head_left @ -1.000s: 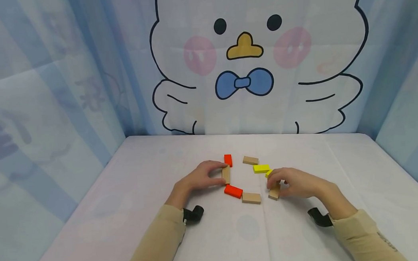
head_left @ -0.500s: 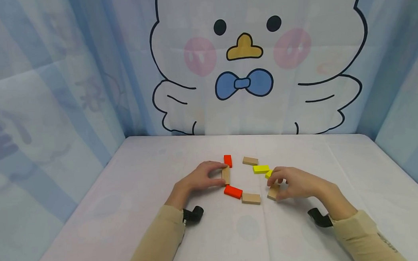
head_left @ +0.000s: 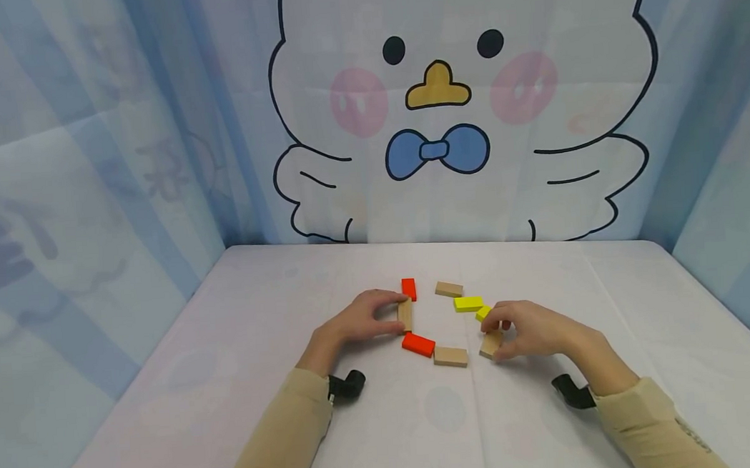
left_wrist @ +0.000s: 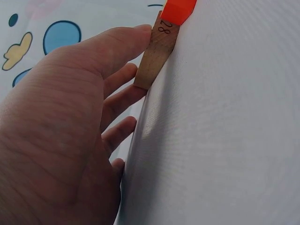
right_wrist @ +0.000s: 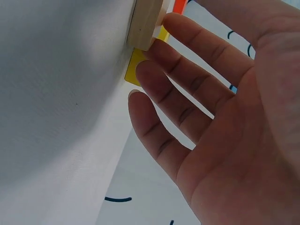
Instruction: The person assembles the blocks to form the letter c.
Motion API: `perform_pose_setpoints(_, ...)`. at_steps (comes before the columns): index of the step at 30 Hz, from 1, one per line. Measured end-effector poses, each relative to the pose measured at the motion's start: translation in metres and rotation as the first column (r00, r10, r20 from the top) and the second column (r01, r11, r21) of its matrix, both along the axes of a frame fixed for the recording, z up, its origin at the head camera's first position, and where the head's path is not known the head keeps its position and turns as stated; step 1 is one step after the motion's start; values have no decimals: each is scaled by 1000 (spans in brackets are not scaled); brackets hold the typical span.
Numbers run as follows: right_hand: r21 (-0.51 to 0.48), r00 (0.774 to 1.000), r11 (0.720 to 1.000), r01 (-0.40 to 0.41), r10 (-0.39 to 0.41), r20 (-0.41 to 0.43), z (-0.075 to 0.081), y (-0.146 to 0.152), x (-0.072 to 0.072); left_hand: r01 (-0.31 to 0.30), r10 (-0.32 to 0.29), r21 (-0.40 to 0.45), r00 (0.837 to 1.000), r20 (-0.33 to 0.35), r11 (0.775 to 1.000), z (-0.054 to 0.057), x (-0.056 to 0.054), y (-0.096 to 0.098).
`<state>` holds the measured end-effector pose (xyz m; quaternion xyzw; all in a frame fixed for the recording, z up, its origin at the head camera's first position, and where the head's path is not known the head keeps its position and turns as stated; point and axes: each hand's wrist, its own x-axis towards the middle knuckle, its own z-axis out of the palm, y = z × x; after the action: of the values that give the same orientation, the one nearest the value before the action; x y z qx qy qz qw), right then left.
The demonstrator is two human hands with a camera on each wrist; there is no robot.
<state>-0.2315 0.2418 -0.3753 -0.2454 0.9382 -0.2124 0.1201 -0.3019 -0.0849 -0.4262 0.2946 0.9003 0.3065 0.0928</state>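
Wooden block [head_left: 406, 316] pinched in parted left fingers [head_left: 387, 297], second block [head_left: 490, 344] in curved right fingers [head_left: 504, 311], forearms [head_left: 286, 425] converging

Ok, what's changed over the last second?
Barely anything: the right hand has nudged the rightmost wooden block slightly left in the head view. The left hand stays on the leftmost wooden block; red blocks and yellow blocks lie as before.
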Motion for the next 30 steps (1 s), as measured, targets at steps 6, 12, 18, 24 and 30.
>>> perform_pose_setpoints(6, -10, 1000, 1000, -15, 15, -9, -2, 1, -2, -1, 1, -4, 1000, 5, 1000, 1, 0, 0)
perform_pose_setpoints(12, -40, 997, 997, -66, 65, -27, -3, 0, -1, -4, 4, -7, 1000, 12, 1000, 1, 0, 1)
perform_pose_setpoints(18, -56, 995, 994, -91, 89, -36, -7, -3, -3, -18, 18, -12, 999, 27, 1000, -1, 0, 0)
perform_pose_setpoints(24, -70, 991, 990, -124, 120, -60, -9, -4, -3, -6, 6, -2, 1000, 20, 1000, 0, 1, 0)
perform_pose_setpoints(30, -70, 989, 989, -134, 129, -69, -9, -5, -3, 2, -2, -4, 1000, 12, 1000, 2, 2, 0)
